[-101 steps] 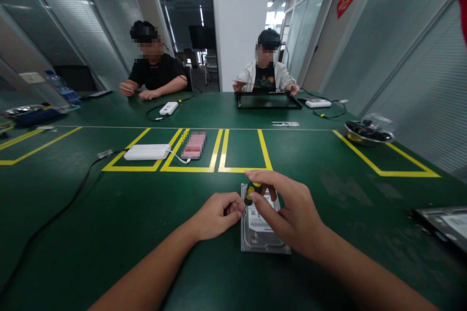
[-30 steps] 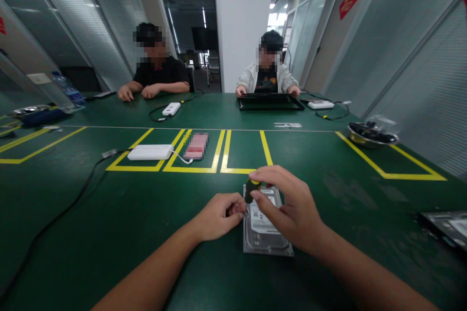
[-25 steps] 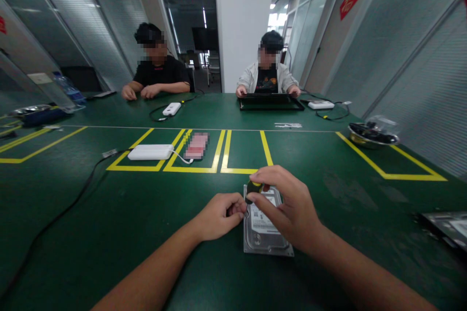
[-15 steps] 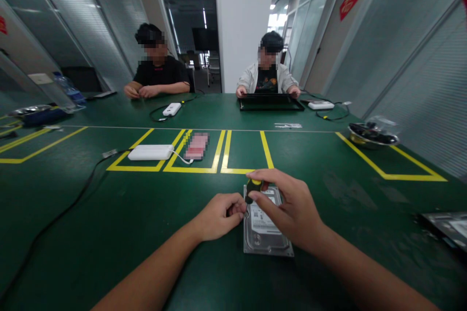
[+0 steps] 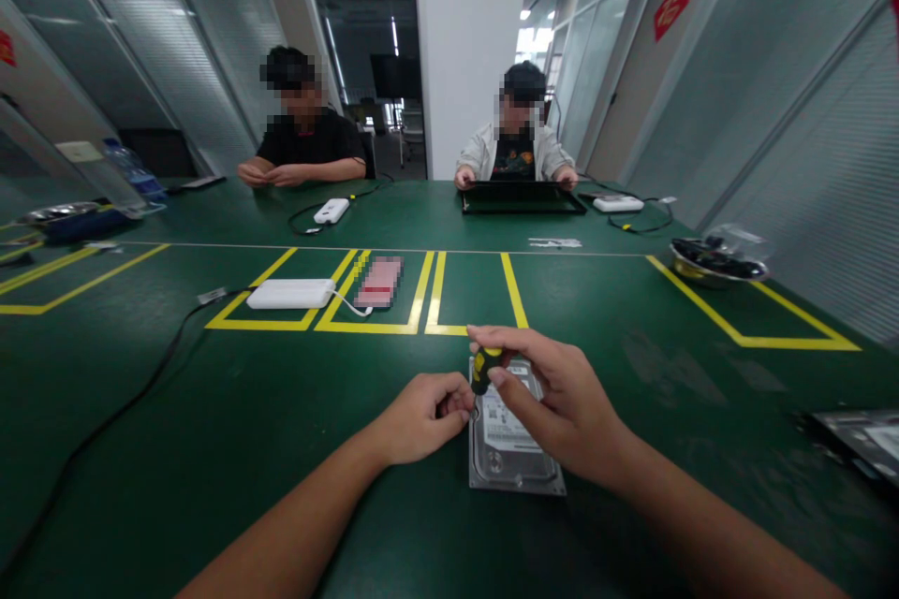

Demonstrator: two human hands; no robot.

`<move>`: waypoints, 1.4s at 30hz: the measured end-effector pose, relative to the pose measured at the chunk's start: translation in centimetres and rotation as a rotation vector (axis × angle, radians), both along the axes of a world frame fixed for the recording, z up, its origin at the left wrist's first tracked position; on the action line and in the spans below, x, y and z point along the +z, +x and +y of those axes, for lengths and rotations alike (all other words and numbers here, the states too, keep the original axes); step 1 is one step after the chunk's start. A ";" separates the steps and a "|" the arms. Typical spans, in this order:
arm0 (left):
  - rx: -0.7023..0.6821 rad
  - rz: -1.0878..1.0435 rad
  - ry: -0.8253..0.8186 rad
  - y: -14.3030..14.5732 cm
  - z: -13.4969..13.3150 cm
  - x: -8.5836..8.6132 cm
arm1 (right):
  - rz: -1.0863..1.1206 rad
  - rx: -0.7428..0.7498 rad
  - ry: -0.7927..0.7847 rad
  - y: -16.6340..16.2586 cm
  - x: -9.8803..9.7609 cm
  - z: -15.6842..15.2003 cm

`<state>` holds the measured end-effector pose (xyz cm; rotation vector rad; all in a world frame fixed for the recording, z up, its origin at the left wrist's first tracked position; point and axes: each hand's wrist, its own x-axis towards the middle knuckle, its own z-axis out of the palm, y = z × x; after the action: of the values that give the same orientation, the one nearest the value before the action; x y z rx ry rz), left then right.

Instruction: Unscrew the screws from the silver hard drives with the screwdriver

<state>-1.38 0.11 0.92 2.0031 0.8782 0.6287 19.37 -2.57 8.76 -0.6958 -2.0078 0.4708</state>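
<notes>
A silver hard drive [image 5: 511, 460] with a white label lies flat on the green table in front of me. My right hand [image 5: 554, 402] pinches the black and yellow handle of a small screwdriver [image 5: 483, 368], held upright over the drive's far left corner. My left hand [image 5: 420, 416] is curled, its fingertips pressed against the drive's left edge beside the screwdriver's tip. What those fingertips pinch, if anything, is hidden.
A white power bank [image 5: 290, 293] and a pink device [image 5: 378, 282] lie in yellow-taped boxes ahead. A metal bowl [image 5: 713, 260] sits far right, another drive [image 5: 861, 443] at the right edge. Two people sit across the table; one holds a black tray [image 5: 521, 198]. A black cable [image 5: 133, 393] runs left.
My right hand's fingers have shifted round the screwdriver handle, which now leans slightly differently. The left hand and the drive have stayed put.
</notes>
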 end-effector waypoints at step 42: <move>-0.011 -0.013 0.006 0.0 0.0 -0.2 | 0.047 -0.040 0.103 -0.3 0.3 -0.2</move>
<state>-1.37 0.13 0.75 2.0055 0.8582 0.6377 19.02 -2.81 9.01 -0.6536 -1.9558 0.3544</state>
